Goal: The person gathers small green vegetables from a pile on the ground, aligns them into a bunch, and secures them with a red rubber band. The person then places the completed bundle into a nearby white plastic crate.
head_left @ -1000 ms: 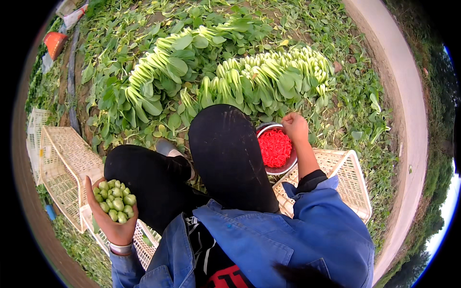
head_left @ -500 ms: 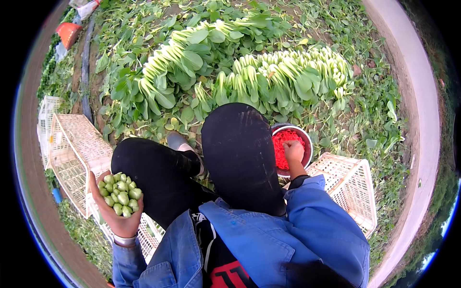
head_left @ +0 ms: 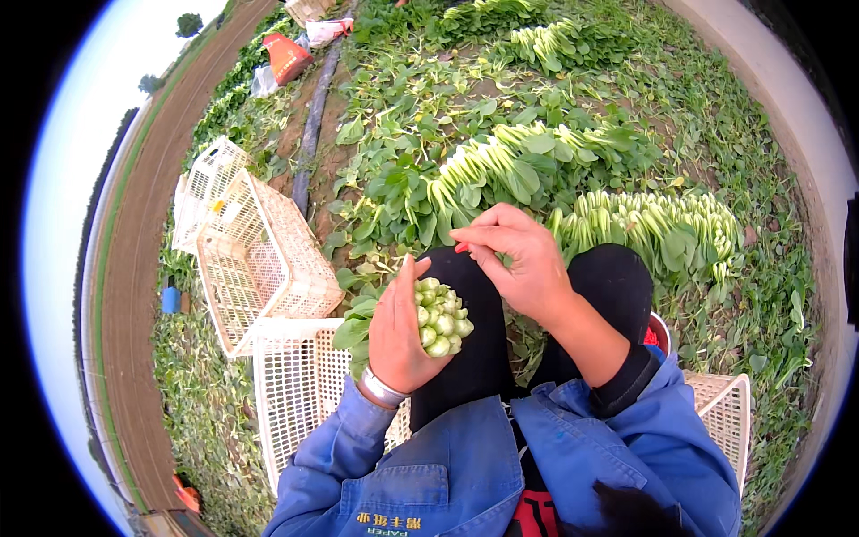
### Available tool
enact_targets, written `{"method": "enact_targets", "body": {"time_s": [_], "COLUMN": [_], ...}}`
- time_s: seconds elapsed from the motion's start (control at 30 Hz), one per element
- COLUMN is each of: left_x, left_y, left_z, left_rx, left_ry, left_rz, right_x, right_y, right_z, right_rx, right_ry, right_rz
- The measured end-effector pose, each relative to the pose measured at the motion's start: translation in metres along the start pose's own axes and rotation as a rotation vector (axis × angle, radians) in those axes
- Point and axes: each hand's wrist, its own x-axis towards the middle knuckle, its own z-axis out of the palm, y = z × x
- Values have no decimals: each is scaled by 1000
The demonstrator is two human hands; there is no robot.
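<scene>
left hand (head_left: 396, 329) clasping greens (head_left: 440, 319), right hand (head_left: 523, 264) pinching strip (head_left: 462, 248)

Ground (head_left: 774, 358): outdoor plot, thickly green and leafy
Left edge: bare brown field (head_left: 134, 313)
Right edge: pale path (head_left: 747, 54), bowed
Sky (head_left: 103, 85): pale, dark trees (head_left: 189, 25) against it
Light: even daylight

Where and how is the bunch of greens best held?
Likely around the bunch, just behind its rounded pale bases, from the left, where the left hand sits: the bases cluster tightly, while the leaves spread loosely beyond that hand.
</scene>
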Motion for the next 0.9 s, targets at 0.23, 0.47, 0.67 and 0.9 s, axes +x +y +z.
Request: {"method": "enact_targets", "body": {"time_s": [0.23, 0.47, 0.67, 0.9], "left_x": [1, -5, -1, -6], "left_y": [-9, -14, -14, -17], "left_z": [-6, 1, 0, 5], "left_rx": [-129, -129, -115, -120], "left_ry": [-10, -9, -17, 0], "left_rz": [93, 96, 143, 134], "right_x": [1, 2, 10, 5], "right_y": [-3, -14, -18, -13], "right_z": [43, 50, 51, 56], "right_rx": [97, 10, -69, -67], "right_ry": [114, 18, 110, 99], "right_rz": [151, 23, 29, -41]}}
